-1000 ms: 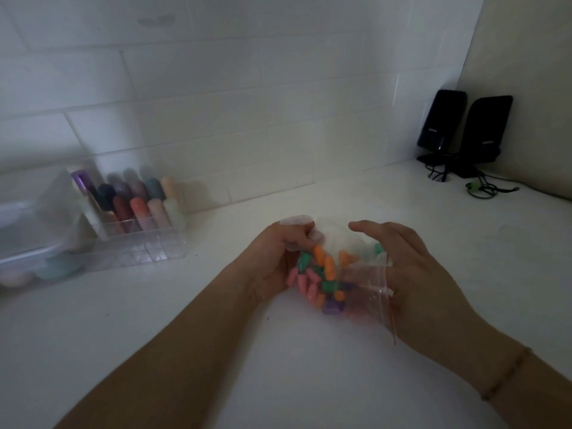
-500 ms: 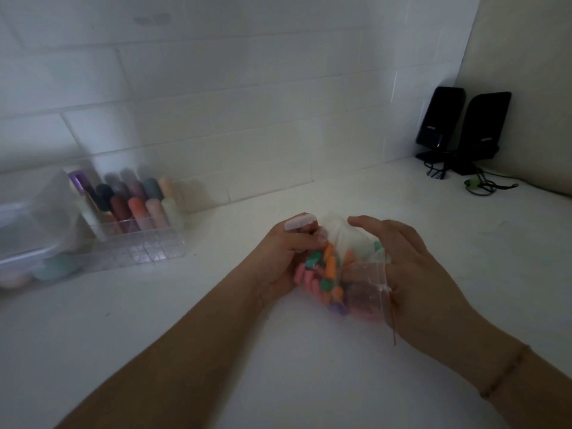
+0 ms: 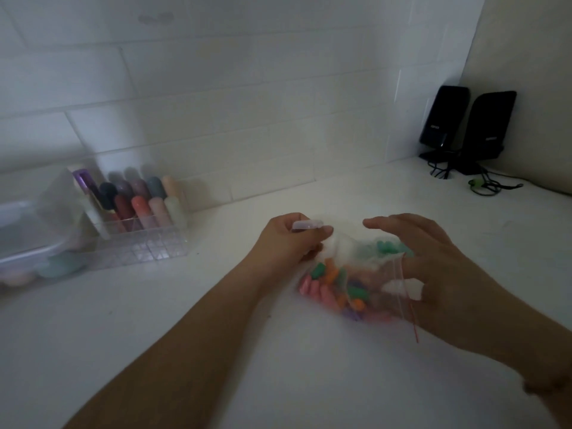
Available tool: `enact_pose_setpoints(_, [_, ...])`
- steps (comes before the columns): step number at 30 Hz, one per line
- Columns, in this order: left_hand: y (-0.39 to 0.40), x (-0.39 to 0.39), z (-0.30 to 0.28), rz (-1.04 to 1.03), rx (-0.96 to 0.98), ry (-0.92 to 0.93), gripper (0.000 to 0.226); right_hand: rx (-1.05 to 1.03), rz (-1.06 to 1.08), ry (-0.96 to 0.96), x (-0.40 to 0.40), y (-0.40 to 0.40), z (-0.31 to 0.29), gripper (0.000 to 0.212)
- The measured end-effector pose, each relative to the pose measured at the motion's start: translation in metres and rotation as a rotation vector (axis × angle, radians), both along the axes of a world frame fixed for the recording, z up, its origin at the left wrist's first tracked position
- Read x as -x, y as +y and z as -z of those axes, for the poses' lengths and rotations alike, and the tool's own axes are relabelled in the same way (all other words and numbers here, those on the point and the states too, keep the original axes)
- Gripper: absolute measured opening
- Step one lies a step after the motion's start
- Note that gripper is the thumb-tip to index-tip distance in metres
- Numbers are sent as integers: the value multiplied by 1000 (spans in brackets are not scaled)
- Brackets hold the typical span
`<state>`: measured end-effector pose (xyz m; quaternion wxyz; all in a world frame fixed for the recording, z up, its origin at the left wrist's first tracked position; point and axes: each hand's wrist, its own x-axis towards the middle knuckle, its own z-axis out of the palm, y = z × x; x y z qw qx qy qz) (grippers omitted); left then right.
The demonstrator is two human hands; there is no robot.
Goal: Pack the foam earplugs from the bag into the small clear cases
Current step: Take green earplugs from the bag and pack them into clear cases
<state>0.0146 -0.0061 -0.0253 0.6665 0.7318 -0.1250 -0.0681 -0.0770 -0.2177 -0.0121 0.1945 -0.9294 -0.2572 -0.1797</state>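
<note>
Dim white tiled wall (image 3: 216, 88) behind a white counter (image 3: 309, 382).

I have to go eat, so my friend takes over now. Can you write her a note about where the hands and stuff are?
Left hand: grips a small clear case in its fingers, beside the bag's top.
Right hand: holds the bag of colourful foam earplugs at its zip end, upper fingers spread above the bag.
Bag sits between both hands, above the white counter.
Done: no earplug visibly packed; the picture is too blurry to show inside the case.
Left: pick earplugs from the bag and fill the cases.
</note>
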Motion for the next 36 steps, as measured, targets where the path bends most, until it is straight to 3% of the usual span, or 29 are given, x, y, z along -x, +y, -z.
enact_pose_setpoints(3, [7, -1, -3, -86, -106, -109, 27, 51, 11, 100, 4, -18, -12, 8])
enact_pose_setpoints(6, [10, 1, -12, -129, -76, -124, 28, -11, 25, 194, 8, -34, -30, 15])
enact_pose_setpoints(12, [-1, 21, -31, 33, 192, 56, 27, -511, 73, 282, 13, -36, -47, 20])
enact_pose_setpoints(16, [-14, 33, -32, 124, 266, 158, 53, -817, 124, 242, 10, -15, -40, 10])
enact_pose_setpoints(20, [-24, 43, -24, 163, 250, 79, 67, -1058, -55, 303, 16, 11, -37, 24])
enact_pose_setpoints(23, [-31, 50, -19, 268, 299, 39, 71, -961, -143, 213, 24, 28, -28, 15])
enact_pose_setpoints(27, [-35, 55, -18, 377, 361, 84, 63, -373, 40, -195, 28, 37, -20, 9])
enact_pose_setpoints(36, [-34, 57, -15, 414, 410, 116, 65, -285, 3, -225, 26, 37, -17, 16])
